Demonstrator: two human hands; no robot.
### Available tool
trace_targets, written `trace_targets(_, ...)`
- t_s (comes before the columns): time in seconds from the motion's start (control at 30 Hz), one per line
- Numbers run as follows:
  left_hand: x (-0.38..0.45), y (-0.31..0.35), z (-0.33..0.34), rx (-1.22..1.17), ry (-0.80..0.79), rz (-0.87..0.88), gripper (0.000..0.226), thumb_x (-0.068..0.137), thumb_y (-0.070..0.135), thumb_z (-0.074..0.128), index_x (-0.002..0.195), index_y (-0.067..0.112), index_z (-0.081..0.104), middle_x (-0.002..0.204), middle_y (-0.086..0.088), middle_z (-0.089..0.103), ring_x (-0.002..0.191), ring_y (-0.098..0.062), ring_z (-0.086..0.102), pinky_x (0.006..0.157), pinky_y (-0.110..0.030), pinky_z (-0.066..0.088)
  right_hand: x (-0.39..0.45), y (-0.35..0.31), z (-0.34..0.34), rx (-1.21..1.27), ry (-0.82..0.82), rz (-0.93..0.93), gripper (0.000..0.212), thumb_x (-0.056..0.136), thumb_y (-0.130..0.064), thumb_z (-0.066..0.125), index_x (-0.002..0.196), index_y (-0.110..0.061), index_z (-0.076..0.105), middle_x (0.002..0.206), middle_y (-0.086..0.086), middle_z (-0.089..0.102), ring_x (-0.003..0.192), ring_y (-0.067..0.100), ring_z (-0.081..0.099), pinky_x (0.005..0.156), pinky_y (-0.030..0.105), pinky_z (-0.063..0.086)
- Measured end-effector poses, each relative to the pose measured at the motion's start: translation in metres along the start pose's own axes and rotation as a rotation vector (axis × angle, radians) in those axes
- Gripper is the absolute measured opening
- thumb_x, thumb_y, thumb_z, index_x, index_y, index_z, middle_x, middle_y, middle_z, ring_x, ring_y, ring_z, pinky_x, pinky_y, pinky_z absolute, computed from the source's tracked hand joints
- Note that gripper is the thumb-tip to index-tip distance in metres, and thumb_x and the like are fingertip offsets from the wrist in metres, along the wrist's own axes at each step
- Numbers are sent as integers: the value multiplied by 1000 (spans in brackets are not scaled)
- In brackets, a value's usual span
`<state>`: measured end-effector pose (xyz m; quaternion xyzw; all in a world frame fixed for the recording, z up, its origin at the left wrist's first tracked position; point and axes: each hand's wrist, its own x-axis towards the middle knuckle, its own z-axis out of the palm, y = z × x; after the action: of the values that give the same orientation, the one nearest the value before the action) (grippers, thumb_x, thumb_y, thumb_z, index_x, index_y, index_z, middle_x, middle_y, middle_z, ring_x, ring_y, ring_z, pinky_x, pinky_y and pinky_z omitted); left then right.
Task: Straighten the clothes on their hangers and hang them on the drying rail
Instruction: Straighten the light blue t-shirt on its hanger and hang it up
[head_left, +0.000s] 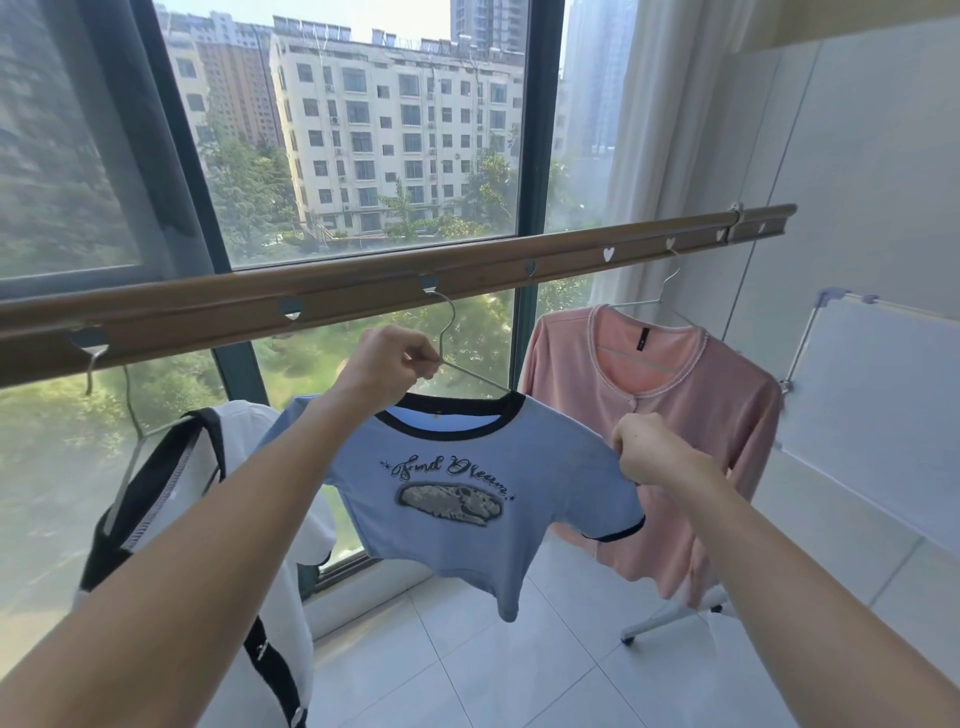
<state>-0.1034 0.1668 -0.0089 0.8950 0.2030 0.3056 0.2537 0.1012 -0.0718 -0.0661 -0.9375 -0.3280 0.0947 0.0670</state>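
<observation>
Your left hand pinches the neck of a wire hanger just below its hook, fingers curled tight around the metal. The hook sits in one of the heart-shaped holes of the brown drying rail, which runs across the window from lower left to upper right. On that hanger hangs a blue T-shirt with a black collar, black sleeve trim and a printed script design on the chest.

Your right hand grips the shirt's shoulder fabric on the right side, fingers closed on the cloth near the sleeve.

Just beyond the blue T-shirt, to the right, a pink cardigan hangs on its own wire hanger, hooked into a hole farther up the rail. To the left, a white garment with black straps hangs from a third hanger on the rail, partly behind your left forearm.

A white folding rack leans against the right wall, and the floor is pale tile.
</observation>
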Motion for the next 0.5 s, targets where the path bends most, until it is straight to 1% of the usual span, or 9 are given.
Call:
trace_targets(0.07, 1, 0, -1, 6, -5, 3, 9, 81, 3, 73, 87, 9, 76, 75, -1, 71, 66, -12, 65, 65, -21, 52, -3, -3, -1, -16, 2, 14, 28, 78, 12, 45, 69, -12, 56, 94, 11, 64, 76, 30, 63, 53, 35, 44)
trace_targets(0.1, 1, 0, -2, 10, -6, 4, 8, 81, 3, 73, 87, 8, 76, 75, -1, 71, 64, -11, 64, 64, -21, 51, -4, -2, -1, -20, -13, 24, 28, 75, 12, 44, 68, -13, 55, 93, 10, 64, 73, 29, 60, 54, 34, 42)
trace_targets(0.17, 0, 0, -2, 8, -7, 1, 8, 81, 3, 74, 87, 8, 76, 75, -1, 71, 62, -9, 63, 63, -19, 51, -3, -2, 0, -9, -58, 2, 28, 68, 9, 42, 68, -14, 57, 92, 9, 64, 71, 27, 59, 65, 35, 49)
trace_targets(0.2, 0, 0, -3, 3, -6, -1, 9, 81, 3, 74, 87, 8, 76, 76, -1, 71, 62, -8, 62, 62, -19, 51, -3, -5, -3, 10, -80, -46, 32, 66, 6, 42, 77, -16, 62, 97, 7, 64, 75, 27, 61, 69, 37, 54)
trace_targets(0.23, 0, 0, -3, 0, -7, -3, 9, 81, 3, 74, 88, 8, 76, 76, -1, 71, 62, -7, 62, 62, -18, 50, -2, -11, -7, 48, -90, -120, 41, 68, 4, 47, 95, -20, 66, 105, 5, 63, 82, 26, 63, 73, 40, 57)
trace_targets(0.3, 1, 0, -2, -6, -8, -7, 9, 81, 4, 74, 88, 9, 76, 76, 0, 71, 60, -4, 61, 60, -16, 50, -5, -32, -19, 184, -57, -300, 62, 78, -6, 67, 133, -31, 52, 121, -2, 54, 105, 21, 60, 86, 41, 56)
trace_targets(0.33, 1, 0, -2, -5, -7, -8, 9, 81, 4, 74, 89, 10, 76, 76, 0, 71, 60, -4, 62, 60, -14, 50, -8, -46, -24, 258, -19, -383, 67, 83, -15, 73, 142, -31, 45, 123, -4, 50, 112, 18, 55, 94, 38, 52)
trace_targets(0.4, 1, -1, 0, -8, -23, 2, 10, 82, 7, 74, 91, 11, 76, 78, 0, 72, 61, -7, 65, 62, -15, 52, -10, -72, -29, 350, 96, -489, 55, 88, -25, 71, 139, -26, 51, 120, -1, 57, 112, 17, 56, 97, 35, 49)
trace_targets(0.5, -3, -6, -6, -8, -81, 31, 15, 84, 16, 72, 99, 14, 74, 87, 1, 74, 75, -10, 70, 75, -20, 55, -5, -88, -23, 362, 220, -516, 20, 94, -11, 61, 109, -15, 72, 96, 3, 67, 91, 22, 63, 77, 30, 51)
